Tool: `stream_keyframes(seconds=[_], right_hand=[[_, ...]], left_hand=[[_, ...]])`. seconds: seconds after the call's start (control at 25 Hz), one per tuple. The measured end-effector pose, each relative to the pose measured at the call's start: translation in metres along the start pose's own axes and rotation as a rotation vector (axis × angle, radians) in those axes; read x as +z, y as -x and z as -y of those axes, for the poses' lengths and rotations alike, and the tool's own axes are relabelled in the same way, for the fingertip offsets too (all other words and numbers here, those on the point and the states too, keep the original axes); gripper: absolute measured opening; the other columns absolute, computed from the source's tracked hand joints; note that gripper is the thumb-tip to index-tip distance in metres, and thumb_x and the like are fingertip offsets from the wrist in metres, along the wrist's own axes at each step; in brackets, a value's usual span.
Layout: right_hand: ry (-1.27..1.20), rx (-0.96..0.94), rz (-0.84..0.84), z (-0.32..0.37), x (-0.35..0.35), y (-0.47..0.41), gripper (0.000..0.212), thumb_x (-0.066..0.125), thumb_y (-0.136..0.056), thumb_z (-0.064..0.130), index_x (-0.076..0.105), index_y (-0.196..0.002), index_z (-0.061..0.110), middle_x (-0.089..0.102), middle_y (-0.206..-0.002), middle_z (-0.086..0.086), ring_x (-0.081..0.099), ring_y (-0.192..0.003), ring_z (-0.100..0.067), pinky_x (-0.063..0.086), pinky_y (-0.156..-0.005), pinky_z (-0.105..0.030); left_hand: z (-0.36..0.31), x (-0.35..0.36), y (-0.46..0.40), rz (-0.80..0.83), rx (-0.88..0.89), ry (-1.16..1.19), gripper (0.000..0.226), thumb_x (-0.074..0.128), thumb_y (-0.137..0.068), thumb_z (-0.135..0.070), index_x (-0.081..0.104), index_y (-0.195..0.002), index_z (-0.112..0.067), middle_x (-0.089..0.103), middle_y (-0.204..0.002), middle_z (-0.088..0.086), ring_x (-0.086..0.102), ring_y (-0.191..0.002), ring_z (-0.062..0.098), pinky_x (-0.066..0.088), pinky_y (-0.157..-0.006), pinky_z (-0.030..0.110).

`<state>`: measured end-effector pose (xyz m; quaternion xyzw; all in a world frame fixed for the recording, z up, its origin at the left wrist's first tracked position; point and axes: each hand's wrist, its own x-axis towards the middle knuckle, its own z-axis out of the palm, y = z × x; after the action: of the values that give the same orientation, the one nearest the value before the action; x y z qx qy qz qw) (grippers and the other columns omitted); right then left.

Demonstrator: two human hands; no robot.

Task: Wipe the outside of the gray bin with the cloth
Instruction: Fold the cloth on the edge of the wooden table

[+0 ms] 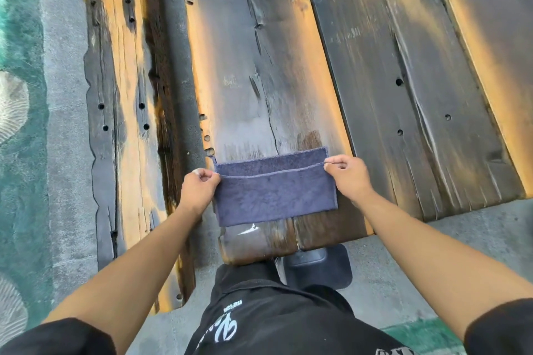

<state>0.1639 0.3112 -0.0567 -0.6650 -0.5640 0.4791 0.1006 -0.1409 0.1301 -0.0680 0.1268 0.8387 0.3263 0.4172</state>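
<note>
A dark blue cloth (274,193) lies folded in half on a weathered wooden plank (259,66), near its front end. My left hand (200,189) pinches the upper layer's left corner. My right hand (347,174) pinches the upper layer's right corner. The upper edge sits a little short of the lower layer's far edge. A dark gray object (320,265), possibly the bin, shows partly under the plank's front end, beside my leg.
Several worn planks run away from me, with a gap (173,37) between the left one and the middle one. Gray concrete (66,124) and a green mat (20,153) lie to the left. My black-trousered leg (274,320) is below the plank.
</note>
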Motion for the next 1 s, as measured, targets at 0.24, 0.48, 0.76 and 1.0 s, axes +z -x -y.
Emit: stream_keyframes(seconds=[0.24,0.48,0.76,1.0], right_hand=[[-0.061,0.026,-0.035,0.011,0.0,-0.022,0.007,0.076,-0.087,0.011,0.078,-0.093,0.013,0.072,-0.079,0.002,0.066,-0.075,-0.014,0.053,-0.072,-0.03],[0.029,0.084,-0.083,0.013,0.001,-0.037,0.003,0.081,-0.079,0.024,0.079,-0.078,0.023,0.077,-0.078,0.002,0.07,-0.072,-0.015,0.062,-0.082,-0.044],[0.182,0.113,-0.142,0.03,0.003,-0.038,0.016,0.08,-0.08,0.027,0.074,-0.066,0.024,0.076,-0.078,0.002,0.073,-0.083,-0.023,0.06,-0.083,-0.035],[0.25,0.078,-0.146,0.029,0.001,-0.027,0.014,0.076,-0.085,0.029,0.073,-0.074,0.021,0.074,-0.079,0.001,0.069,-0.082,-0.021,0.056,-0.078,-0.032]], left_hand=[[-0.01,-0.003,-0.017,-0.004,0.006,0.022,0.016,0.063,-0.094,-0.013,0.066,-0.098,0.002,0.069,-0.08,0.015,0.064,-0.065,0.024,0.059,-0.051,0.033],[-0.013,-0.005,-0.025,-0.033,0.049,-0.138,0.005,0.068,-0.089,-0.015,0.07,-0.087,-0.012,0.074,-0.08,0.013,0.068,-0.055,0.025,0.06,-0.052,0.035],[-0.014,-0.003,-0.027,-0.079,0.021,-0.159,0.006,0.072,-0.087,-0.015,0.069,-0.084,-0.011,0.075,-0.08,0.016,0.07,-0.056,0.028,0.062,-0.053,0.041],[-0.014,-0.003,-0.024,-0.095,0.016,-0.152,0.012,0.069,-0.091,-0.022,0.067,-0.085,-0.012,0.075,-0.082,0.017,0.069,-0.058,0.026,0.063,-0.059,0.046]])
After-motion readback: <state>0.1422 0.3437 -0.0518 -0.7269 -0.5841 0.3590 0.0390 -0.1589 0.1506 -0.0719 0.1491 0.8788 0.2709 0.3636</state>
